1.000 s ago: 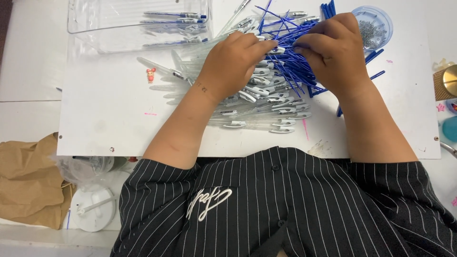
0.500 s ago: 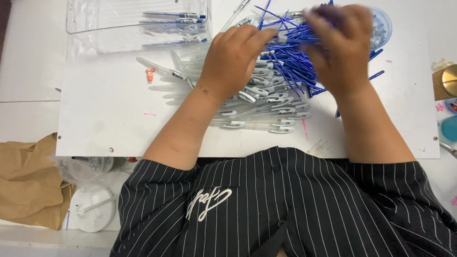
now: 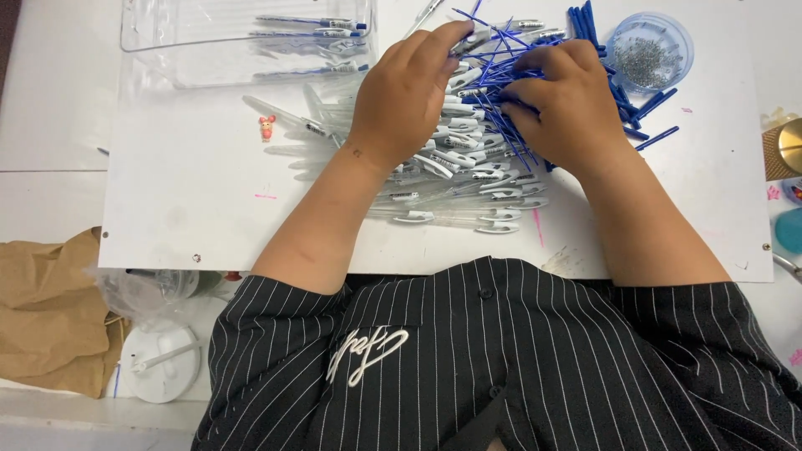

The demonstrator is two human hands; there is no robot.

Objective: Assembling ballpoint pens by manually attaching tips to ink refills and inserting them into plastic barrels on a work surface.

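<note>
While the left hand (image 3: 409, 92) pinches a clear pen barrel (image 3: 478, 35), the right hand (image 3: 568, 100) lies curled on blue refills (image 3: 501, 125) — grip unclear — best lifted singly.

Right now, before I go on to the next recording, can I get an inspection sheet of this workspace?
Surface: white board, pink marks.
Job's things: clear pen barrels heaped; thin blue refills over them; finished pens in clear tray.
Clutter: small tub of springs, tiny red figure.
Grips: left hand pinches a pen; right hand on the refills.
Cables: nothing seen.
Surroundings: brown paper bag, white lid.
</note>
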